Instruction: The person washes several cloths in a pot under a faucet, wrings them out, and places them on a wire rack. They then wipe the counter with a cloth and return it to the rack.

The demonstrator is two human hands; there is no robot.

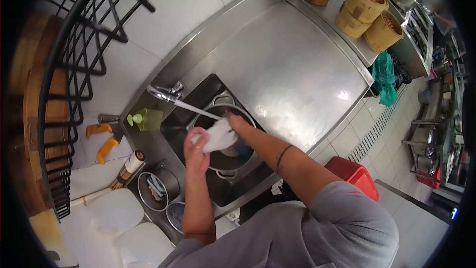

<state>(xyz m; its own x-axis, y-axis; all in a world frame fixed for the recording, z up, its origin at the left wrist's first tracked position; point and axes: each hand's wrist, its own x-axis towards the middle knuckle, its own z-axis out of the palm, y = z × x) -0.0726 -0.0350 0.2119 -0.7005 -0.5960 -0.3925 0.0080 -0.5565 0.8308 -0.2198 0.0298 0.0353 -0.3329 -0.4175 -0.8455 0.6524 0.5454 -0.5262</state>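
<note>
A white cloth [219, 136] is held between my two hands over a large round pot [216, 168] in the sink [173, 136]. My left hand [197, 148] grips the cloth's left side. At its upper right, my right hand [235, 123] is closed on the same cloth. Water runs from the faucet [162, 94] in a stream that reaches the cloth near my right hand. Inside the pot, partly hidden by the cloth and my arm, something blue shows.
Left of the sink stand a green soap bottle [146, 119], orange-handled tools [106, 148], a bamboo brush [127, 169] and a small pot [153, 192]. Bamboo steamers [361, 10] sit at the upper right. A black wire rack [74, 94] hangs at the left. A red bin [353, 176] stands right.
</note>
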